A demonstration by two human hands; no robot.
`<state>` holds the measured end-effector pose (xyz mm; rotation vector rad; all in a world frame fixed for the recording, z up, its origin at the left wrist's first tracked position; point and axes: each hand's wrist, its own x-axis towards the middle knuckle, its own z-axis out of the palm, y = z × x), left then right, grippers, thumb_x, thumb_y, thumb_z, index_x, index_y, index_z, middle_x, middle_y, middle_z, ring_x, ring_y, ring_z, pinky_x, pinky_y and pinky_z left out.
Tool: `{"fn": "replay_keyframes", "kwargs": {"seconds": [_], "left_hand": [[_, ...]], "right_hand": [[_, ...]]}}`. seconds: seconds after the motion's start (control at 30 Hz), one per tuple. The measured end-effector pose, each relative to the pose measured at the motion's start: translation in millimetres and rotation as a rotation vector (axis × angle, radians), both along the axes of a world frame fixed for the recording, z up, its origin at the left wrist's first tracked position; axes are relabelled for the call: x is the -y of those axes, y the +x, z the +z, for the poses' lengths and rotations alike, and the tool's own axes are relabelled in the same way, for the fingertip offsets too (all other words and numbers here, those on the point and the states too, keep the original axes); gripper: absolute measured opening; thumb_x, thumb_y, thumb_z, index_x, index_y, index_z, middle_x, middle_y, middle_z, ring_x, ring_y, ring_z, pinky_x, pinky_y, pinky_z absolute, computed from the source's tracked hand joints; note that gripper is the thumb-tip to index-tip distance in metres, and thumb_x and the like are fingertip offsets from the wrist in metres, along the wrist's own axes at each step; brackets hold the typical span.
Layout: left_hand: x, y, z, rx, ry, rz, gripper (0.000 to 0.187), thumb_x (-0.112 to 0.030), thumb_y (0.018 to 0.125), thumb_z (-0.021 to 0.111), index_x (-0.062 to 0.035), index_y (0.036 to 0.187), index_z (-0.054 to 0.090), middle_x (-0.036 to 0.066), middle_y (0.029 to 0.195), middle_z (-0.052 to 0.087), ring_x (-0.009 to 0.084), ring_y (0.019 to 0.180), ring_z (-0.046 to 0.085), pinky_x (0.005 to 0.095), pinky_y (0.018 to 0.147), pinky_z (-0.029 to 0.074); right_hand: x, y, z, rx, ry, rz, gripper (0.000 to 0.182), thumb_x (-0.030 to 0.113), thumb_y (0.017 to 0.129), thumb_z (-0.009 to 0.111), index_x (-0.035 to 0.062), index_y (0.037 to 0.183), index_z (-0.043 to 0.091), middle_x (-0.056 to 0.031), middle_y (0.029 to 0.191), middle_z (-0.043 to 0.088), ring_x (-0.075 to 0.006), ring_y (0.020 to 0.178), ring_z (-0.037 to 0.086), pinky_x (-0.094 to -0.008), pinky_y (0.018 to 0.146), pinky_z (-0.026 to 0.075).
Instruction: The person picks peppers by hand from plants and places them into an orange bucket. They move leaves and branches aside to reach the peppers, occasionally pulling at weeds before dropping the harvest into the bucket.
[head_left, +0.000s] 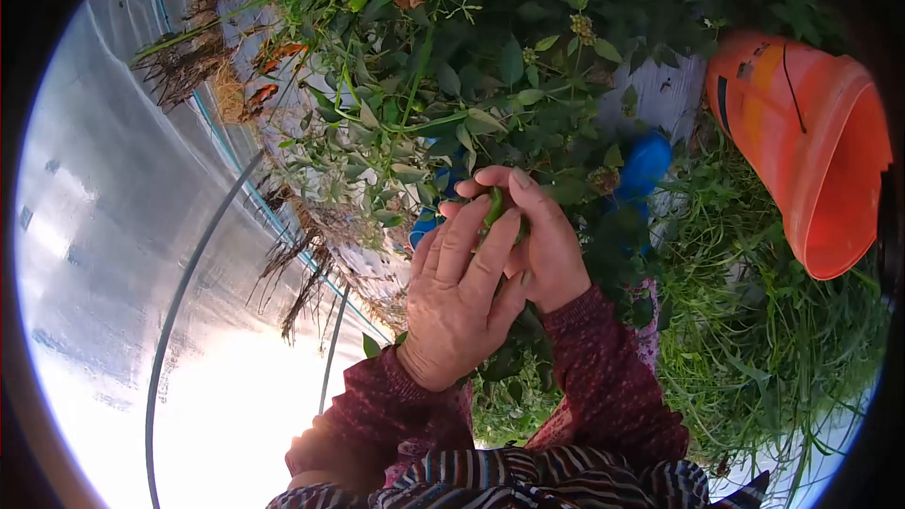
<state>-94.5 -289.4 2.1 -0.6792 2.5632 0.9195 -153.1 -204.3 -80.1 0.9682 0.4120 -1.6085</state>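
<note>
In the middle of the view my two hands are cupped together above the leafy plants. A green pepper (494, 207) shows in the gap between the fingers, and more green is partly hidden lower between the palms. My left hand (452, 287) lies over the front with its fingers bent across the pepper. From behind and to the right, my right hand (554, 250) curls round it, thumb near the top. Pepper plants (405, 123) with green leaves stand just beyond the fingertips.
An orange bucket (764, 113) lies tilted on its side at the right, mouth facing lower right. Blue boots (646, 165) show among leaves. Grass (754, 339) grows at the right. A plastic sheet wall (104, 179) with a curved pipe (179, 320) stands at the left.
</note>
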Motion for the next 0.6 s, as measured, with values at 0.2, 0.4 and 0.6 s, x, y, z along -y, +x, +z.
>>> {"fn": "replay_keyframes", "kwargs": {"seconds": [0.2, 0.4, 0.6], "left_hand": [[82.1, -28.7, -24.8, -0.269, -0.126, 0.071, 0.027, 0.001, 0.077, 0.063, 0.0, 0.103, 0.058, 0.017, 0.095, 0.062, 0.0313, 0.083, 0.062, 0.0364, 0.072, 0.051], [129.1, -47.6, -148.8, 0.08, -0.041, -0.158, 0.031, -0.021, 0.083, 0.059, -0.0037, 0.108, 0.059, 0.016, 0.1, 0.062, 0.0348, 0.096, 0.058, 0.0397, 0.086, 0.046], [92.3, 18.5, -126.9, 0.335, -0.131, -0.828, 0.022, -0.019, 0.076, 0.06, -0.0075, 0.094, 0.065, 0.011, 0.093, 0.063, 0.027, 0.104, 0.053, 0.0438, 0.1, 0.032]], "right_hand": [[-3.3, 0.2, -7.3, -0.134, -0.081, 0.015, 0.017, 0.014, 0.09, 0.054, 0.0035, 0.104, 0.056, -0.0071, 0.087, 0.059, -0.0155, 0.073, 0.059, -0.029, 0.051, 0.046], [-1.8, 3.8, -9.6, -0.213, -0.03, 0.08, 0.014, 0.01, 0.089, 0.056, 0.0048, 0.101, 0.058, -0.004, 0.081, 0.057, -0.0135, 0.068, 0.055, -0.0281, 0.052, 0.044], [-5.3, -2.8, -13.0, -0.234, 0.1, 0.089, 0.015, 0.01, 0.089, 0.057, 0.0056, 0.102, 0.059, -0.0024, 0.082, 0.057, -0.012, 0.071, 0.055, -0.0271, 0.055, 0.044]]}}
